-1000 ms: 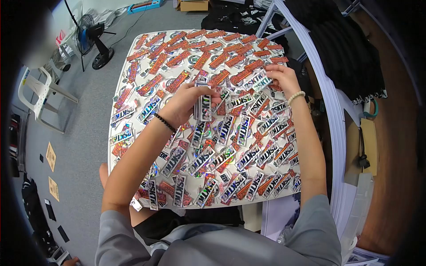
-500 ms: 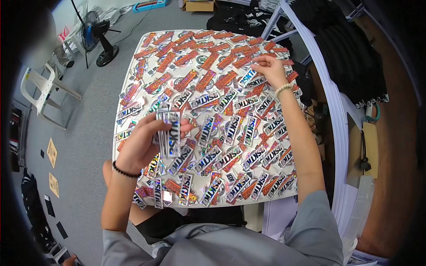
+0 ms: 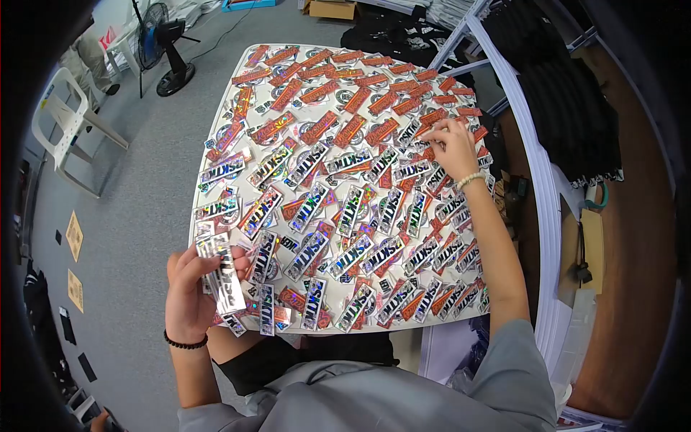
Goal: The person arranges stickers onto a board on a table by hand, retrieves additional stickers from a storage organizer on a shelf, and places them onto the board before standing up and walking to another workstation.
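My left hand (image 3: 193,284) grips a fanned stack of silver rectangular stickers (image 3: 224,277) with black lettering, over the table's near left corner. My right hand (image 3: 453,150) is at the right side of the table, palm down, its fingers bent together at the right end of a silver lettered sticker (image 3: 409,134). Whether the fingertips pinch or only press that sticker's edge is hard to see. Silver stickers (image 3: 350,209) lie spread over the near and middle part, many overlapping orange ones. Orange-red stickers (image 3: 317,128) lie uncovered over round-printed pieces on the far part.
The white table (image 3: 216,137) has rounded corners. To its right stands a white metal rack (image 3: 529,151) with dark garments (image 3: 572,115). A white plastic chair (image 3: 72,126) and a black fan (image 3: 169,47) stand at the left. A cardboard box (image 3: 330,9) sits at the back.
My left hand has moved down and left with its stack. My right hand has moved slightly right and nearer to me, from above the silver sticker to its right end. The view has shifted slightly.
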The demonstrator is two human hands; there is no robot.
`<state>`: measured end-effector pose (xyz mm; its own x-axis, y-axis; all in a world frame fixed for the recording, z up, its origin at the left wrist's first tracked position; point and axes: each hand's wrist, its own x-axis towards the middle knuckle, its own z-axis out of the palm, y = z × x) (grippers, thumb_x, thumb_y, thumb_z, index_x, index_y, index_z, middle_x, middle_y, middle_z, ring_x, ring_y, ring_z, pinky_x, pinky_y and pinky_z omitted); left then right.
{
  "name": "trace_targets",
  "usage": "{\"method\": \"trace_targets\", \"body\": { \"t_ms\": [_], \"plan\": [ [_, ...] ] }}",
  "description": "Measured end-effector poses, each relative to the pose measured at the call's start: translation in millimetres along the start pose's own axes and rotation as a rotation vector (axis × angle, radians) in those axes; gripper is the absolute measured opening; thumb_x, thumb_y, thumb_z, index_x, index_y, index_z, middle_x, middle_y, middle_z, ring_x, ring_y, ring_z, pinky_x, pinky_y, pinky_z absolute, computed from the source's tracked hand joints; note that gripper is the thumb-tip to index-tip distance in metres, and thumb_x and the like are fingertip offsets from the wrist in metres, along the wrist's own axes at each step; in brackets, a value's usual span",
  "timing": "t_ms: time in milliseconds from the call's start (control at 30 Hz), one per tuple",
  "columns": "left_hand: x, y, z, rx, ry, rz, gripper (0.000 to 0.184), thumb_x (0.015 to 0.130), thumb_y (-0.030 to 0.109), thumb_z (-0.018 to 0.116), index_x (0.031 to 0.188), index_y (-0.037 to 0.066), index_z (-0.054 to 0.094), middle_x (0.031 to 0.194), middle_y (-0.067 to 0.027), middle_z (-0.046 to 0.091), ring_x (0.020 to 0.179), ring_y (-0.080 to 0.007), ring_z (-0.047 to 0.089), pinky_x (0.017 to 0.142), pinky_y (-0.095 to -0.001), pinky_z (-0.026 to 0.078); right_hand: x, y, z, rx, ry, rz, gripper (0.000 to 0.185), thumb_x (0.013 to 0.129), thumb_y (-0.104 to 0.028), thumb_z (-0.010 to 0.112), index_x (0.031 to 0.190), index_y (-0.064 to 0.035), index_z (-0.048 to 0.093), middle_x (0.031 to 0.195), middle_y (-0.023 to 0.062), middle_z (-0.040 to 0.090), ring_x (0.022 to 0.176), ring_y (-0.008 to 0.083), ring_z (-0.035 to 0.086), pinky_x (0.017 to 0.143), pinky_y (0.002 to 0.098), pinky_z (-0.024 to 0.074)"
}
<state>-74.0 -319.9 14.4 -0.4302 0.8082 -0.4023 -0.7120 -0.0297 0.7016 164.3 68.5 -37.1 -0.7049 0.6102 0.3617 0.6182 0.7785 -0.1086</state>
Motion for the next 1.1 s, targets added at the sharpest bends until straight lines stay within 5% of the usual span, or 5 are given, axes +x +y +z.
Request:
{"method": "trace_targets", "body": {
  "t_ms": [467, 667, 767, 967, 1100],
  "plan": [
    [-37.5, -15.1, -26.9, -0.16, 0.105, 0.049, 0.033, 0.081, 0.003, 0.04, 0.113, -0.004, 0.041, 0.091, -0.0158, 0.06, 0.078, -0.0224, 0.062, 0.069, -0.0326, 0.054, -11.7, 9.7, -0.2, 0.06, -0.034, -0.018, 0.009, 0.077, -0.012, 0.059, 0.078, -0.0165, 0.067, 0.088, -0.0034, 0.064, 0.087, 0.0122, 0.056, 0.081, 0.0333, 0.0246],
    [-42.6, -11.3, -23.5, -0.183, 0.074, 0.079, 0.027, 0.082, 0.004, 0.041, 0.106, -0.008, 0.045, 0.09, -0.0155, 0.059, 0.077, -0.0206, 0.061, 0.067, -0.0308, 0.053, -7.2, 13.4, -3.1, 0.359, 0.235, 0.033, 0.011, 0.074, -0.005, 0.061, 0.083, -0.0054, 0.065, 0.085, 0.0072, 0.064, 0.072, 0.0219, 0.06, 0.067, 0.0294, 0.0461],
    [-36.2, -13.7, -22.1, -0.016, 0.121, 0.101, 0.028, 0.082, 0.003, 0.045, 0.109, -0.005, 0.045, 0.093, -0.0146, 0.06, 0.081, -0.0222, 0.063, 0.07, -0.0317, 0.053, -8.2, -10.8, -19.3, 0.473, 0.296, 0.185, 0.012, 0.077, -0.004, 0.059, 0.087, -0.0025, 0.064, 0.083, 0.0058, 0.064, 0.07, 0.0147, 0.059, 0.064, 0.0264, 0.0456],
    [-15.3, -47.0, 24.7, 0.329, -0.03, 0.16, 0.027, 0.076, -0.002, 0.063, 0.1, 0.002, 0.052, 0.082, -0.0039, 0.061, 0.072, -0.0084, 0.059, 0.066, -0.0228, 0.049, -77.6, -193.6, -90.0, 0.989, -0.406, -0.044, 0.032, 0.077, -0.011, 0.066, 0.107, -0.0054, 0.058, 0.081, 0.0023, 0.059, 0.065, 0.0077, 0.055, 0.057, 0.0223, 0.0437],
    [-14.0, -64.7, 46.7, 0.359, -0.122, 0.157, 0.025, 0.077, -0.001, 0.063, 0.1, 0.0, 0.052, 0.083, -0.0032, 0.061, 0.072, -0.0061, 0.058, 0.064, -0.0194, 0.047, -115.6, -227.5, -91.5, 1.044, -0.346, -0.116, 0.027, 0.077, -0.004, 0.063, 0.103, -0.0042, 0.058, 0.079, 0.0053, 0.059, 0.064, 0.0101, 0.057, 0.051, 0.022, 0.0439]
  ]
}}
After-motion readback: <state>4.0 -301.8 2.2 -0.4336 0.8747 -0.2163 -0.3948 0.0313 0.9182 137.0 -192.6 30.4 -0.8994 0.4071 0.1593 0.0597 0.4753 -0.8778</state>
